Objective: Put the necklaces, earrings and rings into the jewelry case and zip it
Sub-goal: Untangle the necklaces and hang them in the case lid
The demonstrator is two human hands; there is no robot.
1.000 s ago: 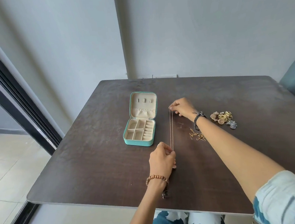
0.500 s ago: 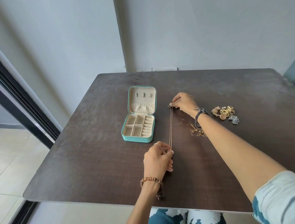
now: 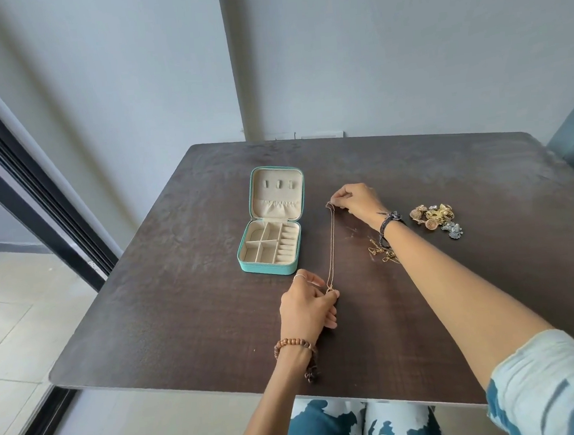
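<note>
Necklace (image 3: 331, 244): thin gold chain, doubled into two close strands, stretched in a near-to-far line over the tabletop (image 3: 183, 311), just right of the jewelry case (image 3: 270, 234). Far end pinched in the fingers (image 3: 337, 202) of the right hand (image 3: 358, 200); near end, with a small gold pendant, pinched between thumb and fingers of the left hand (image 3: 308, 306), the remaining fingers curled under

Jewelry case: teal, square, zip-around, lying open left of the chain. Lid upright at the far side, cream lining, three small tabs and a gathered pocket. Base divided into several square compartments on the left and a column of ring rolls on the right; all compartments appear unfilled

Second chain (image 3: 382, 251): gold, loosely heaped on the tabletop, partly hidden beneath the right forearm

Earrings and rings (image 3: 437, 219): a mixed cluster of gold and silver-blue pieces, far right of the right wrist, apart from the case; single pieces too small to tell

Tabletop: dark brown, wood-grained, rounded corners, set against a pale wall

Worn items: wooden bead bracelet (image 3: 294, 345) on the left wrist, dark cord band (image 3: 387, 225) on the right wrist, ring on a left finger; pale blue-patterned sleeve (image 3: 553, 388) at the near right
</note>
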